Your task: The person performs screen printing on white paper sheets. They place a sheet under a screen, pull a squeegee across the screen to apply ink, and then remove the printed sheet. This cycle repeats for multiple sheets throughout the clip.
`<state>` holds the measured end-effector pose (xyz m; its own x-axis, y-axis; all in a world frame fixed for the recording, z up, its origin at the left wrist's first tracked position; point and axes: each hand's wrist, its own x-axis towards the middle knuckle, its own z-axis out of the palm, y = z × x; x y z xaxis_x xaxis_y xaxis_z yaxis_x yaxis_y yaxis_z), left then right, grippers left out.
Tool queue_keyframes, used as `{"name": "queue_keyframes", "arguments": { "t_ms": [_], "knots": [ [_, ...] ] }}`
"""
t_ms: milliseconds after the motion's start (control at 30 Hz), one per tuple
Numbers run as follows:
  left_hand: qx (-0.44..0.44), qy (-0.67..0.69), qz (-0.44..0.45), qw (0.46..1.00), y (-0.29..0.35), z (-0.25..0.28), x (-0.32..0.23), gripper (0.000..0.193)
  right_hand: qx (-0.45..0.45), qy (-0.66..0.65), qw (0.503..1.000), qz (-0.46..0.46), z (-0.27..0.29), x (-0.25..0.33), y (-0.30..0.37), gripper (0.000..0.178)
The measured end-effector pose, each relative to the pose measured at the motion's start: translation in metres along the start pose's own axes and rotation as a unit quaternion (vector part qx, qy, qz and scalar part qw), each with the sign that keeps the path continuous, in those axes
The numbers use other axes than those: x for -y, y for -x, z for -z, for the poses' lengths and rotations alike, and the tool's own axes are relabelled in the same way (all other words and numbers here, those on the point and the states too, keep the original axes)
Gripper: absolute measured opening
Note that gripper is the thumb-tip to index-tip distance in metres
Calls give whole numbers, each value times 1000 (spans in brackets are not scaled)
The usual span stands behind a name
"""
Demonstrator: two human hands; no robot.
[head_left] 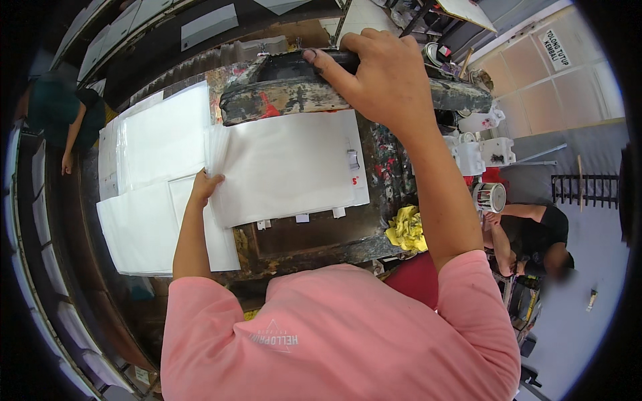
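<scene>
My left hand pinches the left edge of a white sheet, which curls up there and otherwise lies flat. Small white tabs stick out along the sheet's near edge, and a clear-looking piece sits near its right end. With fingers wrapped over the top, my right hand grips a paint-stained wooden frame tilted up at the sheet's far side. Left of the sheet, close to my left hand, lie stacks of white sheets, some overlapping nearer to me.
A crumpled yellow cloth lies at the table's right edge. White plastic containers and a paint-smeared can stand further right. One person crouches at the right; another is at the far left, beside racks with white sheets.
</scene>
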<state>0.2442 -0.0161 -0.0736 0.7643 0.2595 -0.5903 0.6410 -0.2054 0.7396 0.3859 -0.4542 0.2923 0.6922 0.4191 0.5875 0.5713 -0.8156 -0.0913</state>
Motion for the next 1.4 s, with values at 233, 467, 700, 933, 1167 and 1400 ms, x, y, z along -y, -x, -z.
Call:
{"name": "queue_keyframes", "arguments": {
  "t_ms": [233,467,700,933,1167,1400],
  "knots": [
    [-30,-27,-46,998,-4,3,8,66,1,-13,1000,-16,1,6,-5,54],
    [-67,-89,-43,993,-12,-3,-3,68,149,1,983,-107,27,22,-21,49],
    [-47,-87,-45,994,7,-11,-26,57,-21,-34,998,45,-3,-6,-1,60],
    [-255,-362,-192,876,25,-33,-56,81,29,-44,998,-15,8,5,-4,57],
    [-19,-346,-447,825,5,-164,-161,61,27,-36,999,-30,10,2,-13,58],
    [-55,-405,-496,766,-66,-253,-173,49,9,-65,997,-28,5,-1,-20,57]
  ]
}}
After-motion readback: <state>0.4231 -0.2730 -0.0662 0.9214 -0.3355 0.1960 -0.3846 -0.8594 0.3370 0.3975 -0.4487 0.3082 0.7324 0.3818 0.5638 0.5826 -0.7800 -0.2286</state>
